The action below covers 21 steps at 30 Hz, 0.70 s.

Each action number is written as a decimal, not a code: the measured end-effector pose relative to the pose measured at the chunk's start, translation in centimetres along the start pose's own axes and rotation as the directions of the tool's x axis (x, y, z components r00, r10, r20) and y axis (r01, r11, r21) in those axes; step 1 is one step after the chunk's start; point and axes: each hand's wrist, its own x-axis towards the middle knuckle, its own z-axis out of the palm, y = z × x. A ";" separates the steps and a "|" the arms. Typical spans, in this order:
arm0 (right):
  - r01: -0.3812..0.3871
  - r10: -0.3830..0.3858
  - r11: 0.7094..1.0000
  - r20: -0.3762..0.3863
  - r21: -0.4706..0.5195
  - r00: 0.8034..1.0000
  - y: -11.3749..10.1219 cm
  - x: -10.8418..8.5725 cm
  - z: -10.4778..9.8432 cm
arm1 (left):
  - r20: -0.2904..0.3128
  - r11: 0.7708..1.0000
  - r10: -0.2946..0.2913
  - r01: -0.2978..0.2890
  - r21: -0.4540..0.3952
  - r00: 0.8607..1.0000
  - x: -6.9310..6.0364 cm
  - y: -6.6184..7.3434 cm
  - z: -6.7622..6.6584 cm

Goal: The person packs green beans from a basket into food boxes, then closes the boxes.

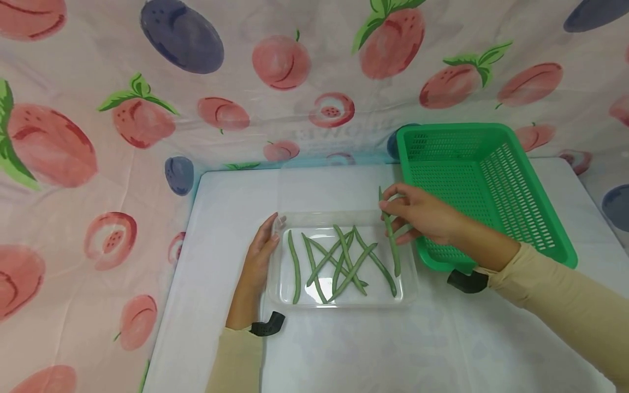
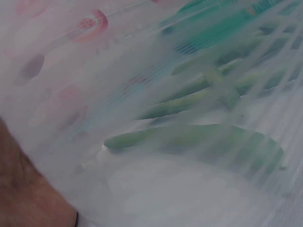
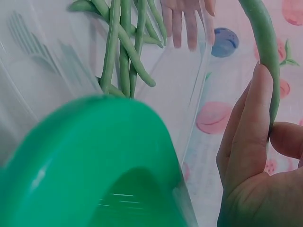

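In the head view my right hand [image 1: 417, 213] pinches one green bean [image 1: 391, 237] between thumb and fingers, over the right edge of a clear plastic container [image 1: 344, 303]. The bean hangs nearly upright; the right wrist view shows this green bean [image 3: 265, 42] against the straightened fingers [image 3: 251, 127]. My left hand [image 1: 257, 256] rests against the container's left side, its fingers straight against the clear wall in the right wrist view. Inside lie several green beans [image 1: 296, 267], many crossing each other. The left wrist view is hazy, looking through the plastic at a green bean [image 2: 189, 142].
A green perforated basket [image 1: 545, 218] stands to the right of the container, under my right forearm. White cloth [image 1: 344, 349] covers the table. A fruit-patterned curtain [image 1: 236, 65] hangs behind and to the left. Black wrist devices [image 1: 267, 326] sit at both cuffs.
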 end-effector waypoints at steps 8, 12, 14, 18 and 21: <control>-0.014 0.014 1.000 0.004 0.000 1.000 0.0 0.0 0.2 | 0.001 1.000 0.012 -0.012 -0.005 1.000 0.0 -0.1 0.0; -0.020 0.020 1.000 0.005 0.000 1.000 0.0 0.0 0.2 | 0.001 1.000 0.019 -0.019 -0.010 1.000 0.0 -0.1 0.0; -0.023 0.023 1.000 0.006 0.000 1.000 0.1 0.0 0.3 | 0.003 1.000 0.020 -0.020 -0.010 1.000 0.0 -0.1 0.0; -0.031 0.031 1.000 0.006 -0.003 1.000 0.1 0.0 0.4 | 0.009 1.000 0.021 -0.021 -0.008 1.000 -0.1 0.0 0.0; -0.034 0.034 0.999 0.006 -0.010 0.999 0.2 0.1 0.5 | 0.010 1.000 0.018 -0.018 -0.011 1.000 -0.1 0.1 0.0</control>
